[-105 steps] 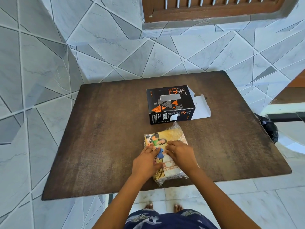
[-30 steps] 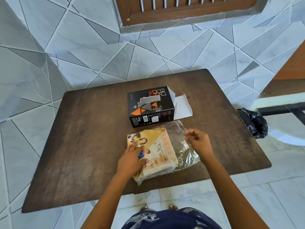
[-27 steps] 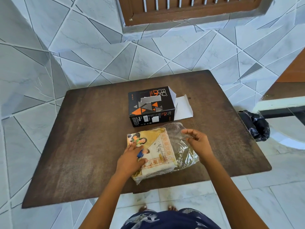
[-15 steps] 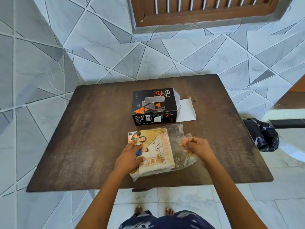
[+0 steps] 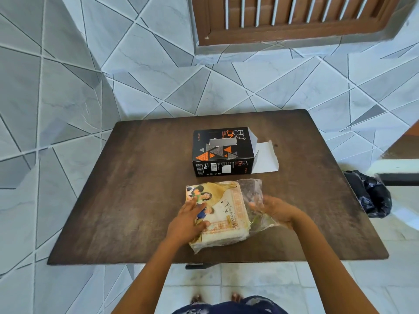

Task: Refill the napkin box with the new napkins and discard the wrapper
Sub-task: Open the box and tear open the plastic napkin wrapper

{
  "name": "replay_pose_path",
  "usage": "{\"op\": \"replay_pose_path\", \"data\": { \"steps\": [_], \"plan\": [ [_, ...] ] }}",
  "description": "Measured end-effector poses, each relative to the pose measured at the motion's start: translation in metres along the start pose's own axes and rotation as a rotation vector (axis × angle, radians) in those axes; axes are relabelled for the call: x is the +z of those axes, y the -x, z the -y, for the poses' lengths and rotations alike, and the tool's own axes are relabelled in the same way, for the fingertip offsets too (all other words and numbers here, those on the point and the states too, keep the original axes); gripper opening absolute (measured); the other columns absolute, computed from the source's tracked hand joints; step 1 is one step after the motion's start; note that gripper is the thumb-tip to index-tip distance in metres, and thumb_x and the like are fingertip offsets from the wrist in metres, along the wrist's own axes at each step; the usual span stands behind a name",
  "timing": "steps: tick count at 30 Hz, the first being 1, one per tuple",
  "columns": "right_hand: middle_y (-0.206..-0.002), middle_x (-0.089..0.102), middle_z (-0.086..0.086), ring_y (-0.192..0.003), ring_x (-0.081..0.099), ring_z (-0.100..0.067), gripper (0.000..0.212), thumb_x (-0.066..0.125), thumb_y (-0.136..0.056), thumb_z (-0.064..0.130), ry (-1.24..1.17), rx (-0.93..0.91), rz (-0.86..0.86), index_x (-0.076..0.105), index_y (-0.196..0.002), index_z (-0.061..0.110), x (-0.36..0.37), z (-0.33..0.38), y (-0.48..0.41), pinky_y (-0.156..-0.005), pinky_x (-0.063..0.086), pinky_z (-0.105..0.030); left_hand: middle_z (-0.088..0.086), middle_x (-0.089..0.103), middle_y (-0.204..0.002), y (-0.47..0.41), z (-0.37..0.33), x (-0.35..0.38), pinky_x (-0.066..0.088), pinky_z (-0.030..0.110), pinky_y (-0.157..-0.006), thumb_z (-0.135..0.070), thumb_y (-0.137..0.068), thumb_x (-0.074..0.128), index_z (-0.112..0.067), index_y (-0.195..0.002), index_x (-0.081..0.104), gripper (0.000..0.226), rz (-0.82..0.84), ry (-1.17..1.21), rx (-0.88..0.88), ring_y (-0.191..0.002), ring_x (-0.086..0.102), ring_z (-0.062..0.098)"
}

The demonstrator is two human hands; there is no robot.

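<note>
Left hand lies flat on the napkins, right hand grips the loose wrapper; box stands just beyond on the table

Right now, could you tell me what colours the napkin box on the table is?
The napkin box is black with orange and grey triangles, seen in the head view.

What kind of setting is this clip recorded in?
Most likely a home, perhaps a tiled porch or room: grey geometric wall tiles, a brown wooden barred window frame above, and a dark wooden table on pale floor tiles, with bare feet visible.
</note>
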State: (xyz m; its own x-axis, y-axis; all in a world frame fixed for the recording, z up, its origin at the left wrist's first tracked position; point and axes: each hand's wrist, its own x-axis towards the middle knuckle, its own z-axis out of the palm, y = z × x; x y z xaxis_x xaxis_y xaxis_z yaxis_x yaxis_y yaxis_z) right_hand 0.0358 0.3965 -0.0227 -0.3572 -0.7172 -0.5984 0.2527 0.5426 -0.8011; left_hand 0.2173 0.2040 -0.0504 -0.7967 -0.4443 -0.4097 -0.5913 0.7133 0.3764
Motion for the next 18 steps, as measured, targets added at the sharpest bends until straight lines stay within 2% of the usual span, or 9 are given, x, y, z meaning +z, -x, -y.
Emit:
{"op": "replay_pose_path", "data": {
  "steps": [4,6,9,11,13,14,15,17,18],
  "plan": [
    [-0.144,0.037,-0.011,-0.124,0.044,-0.029,0.085,0.071,-0.076,0.030,0.093,-0.002,-0.205,0.021,-0.142,0.009,-0.001,-0.002,-0.003,-0.106,0.034,-0.044,-0.010,-0.001,-0.159,0.001,0.002,-0.001,0.024,0.045,-0.115,-0.045,-0.092,0.048,-0.033,-0.147,0.019,0.064,0.018,-0.015,0.014,-0.147,0.003,0.016],
    [-0.142,0.041,-0.013,-0.123,0.046,-0.030,0.073,0.071,-0.078,0.025,0.140,-0.014,-0.342,0.032,-0.137,0.008,-0.002,-0.005,-0.003,-0.104,0.037,-0.045,-0.010,-0.002,-0.159,0.000,0.005,-0.001,0.025,0.046,-0.115,-0.047,-0.092,0.047,-0.033,-0.147,0.018,0.065,0.021,-0.019,0.024,-0.147,0.002,0.016],
    [-0.121,0.060,-0.025,-0.091,0.062,-0.022,0.016,0.057,-0.087,0.007,0.061,-0.050,-0.319,0.060,-0.103,0.006,-0.001,-0.006,-0.005,-0.089,0.051,-0.038,-0.010,-0.003,-0.159,-0.002,0.010,-0.001,0.026,0.046,-0.114,-0.048,-0.091,0.047,-0.033,-0.148,0.018,0.065,0.015,-0.018,0.048,-0.147,0.001,0.016],
    [-0.119,0.059,-0.030,-0.082,0.063,-0.019,0.018,0.045,-0.092,0.001,-0.006,-0.028,-0.286,0.062,-0.095,-0.002,0.004,-0.005,-0.008,-0.080,0.054,-0.031,-0.010,-0.002,-0.159,-0.002,0.012,0.001,0.026,0.045,-0.114,-0.048,-0.091,0.048,-0.033,-0.147,0.019,0.065,0.013,-0.016,0.064,-0.147,0.001,0.015],
    [-0.122,0.058,-0.025,-0.091,0.060,-0.024,0.021,0.040,-0.095,0.003,-0.045,0.049,-0.287,0.057,-0.095,-0.010,0.008,-0.003,-0.013,-0.089,0.051,-0.037,-0.010,-0.003,-0.159,-0.003,0.013,0.001,0.026,0.045,-0.114,-0.049,-0.091,0.048,-0.034,-0.147,0.018,0.065,0.019,-0.020,0.070,-0.147,0.001,0.016],
    [-0.122,0.057,-0.018,-0.100,0.056,-0.026,0.022,0.044,-0.094,0.008,-0.033,0.094,-0.273,0.056,-0.098,-0.010,0.010,-0.002,-0.015,-0.096,0.046,-0.040,-0.010,-0.003,-0.159,-0.003,0.013,0.001,0.026,0.046,-0.114,-0.049,-0.091,0.048,-0.035,-0.147,0.017,0.065,0.020,-0.021,0.072,-0.147,0.001,0.016],
    [-0.121,0.057,-0.013,-0.107,0.054,-0.026,0.030,0.053,-0.090,0.015,-0.006,0.125,-0.268,0.055,-0.105,-0.011,0.011,0.000,-0.015,-0.094,0.044,-0.040,-0.010,-0.003,-0.159,-0.003,0.013,0.001,0.027,0.046,-0.114,-0.049,-0.091,0.047,-0.035,-0.147,0.017,0.065,0.020,-0.022,0.076,-0.147,0.001,0.016],
    [-0.121,0.061,-0.014,-0.107,0.059,-0.027,0.045,0.063,-0.083,0.027,0.031,0.175,-0.224,0.054,-0.115,-0.004,0.010,-0.002,-0.023,-0.080,0.049,-0.035,-0.010,-0.003,-0.159,-0.003,0.014,0.001,0.026,0.046,-0.114,-0.049,-0.091,0.047,-0.035,-0.147,0.016,0.066,0.024,-0.023,0.084,-0.147,0.001,0.016],
    [-0.118,0.063,-0.014,-0.102,0.061,-0.026,0.040,0.061,-0.085,0.028,0.028,0.183,-0.206,0.055,-0.114,0.001,0.011,-0.003,-0.027,-0.075,0.051,-0.032,-0.010,-0.004,-0.159,-0.003,0.015,0.000,0.026,0.046,-0.114,-0.050,-0.091,0.047,-0.035,-0.147,0.016,0.066,0.027,-0.024,0.086,-0.147,0.000,0.016]
  ]
}}
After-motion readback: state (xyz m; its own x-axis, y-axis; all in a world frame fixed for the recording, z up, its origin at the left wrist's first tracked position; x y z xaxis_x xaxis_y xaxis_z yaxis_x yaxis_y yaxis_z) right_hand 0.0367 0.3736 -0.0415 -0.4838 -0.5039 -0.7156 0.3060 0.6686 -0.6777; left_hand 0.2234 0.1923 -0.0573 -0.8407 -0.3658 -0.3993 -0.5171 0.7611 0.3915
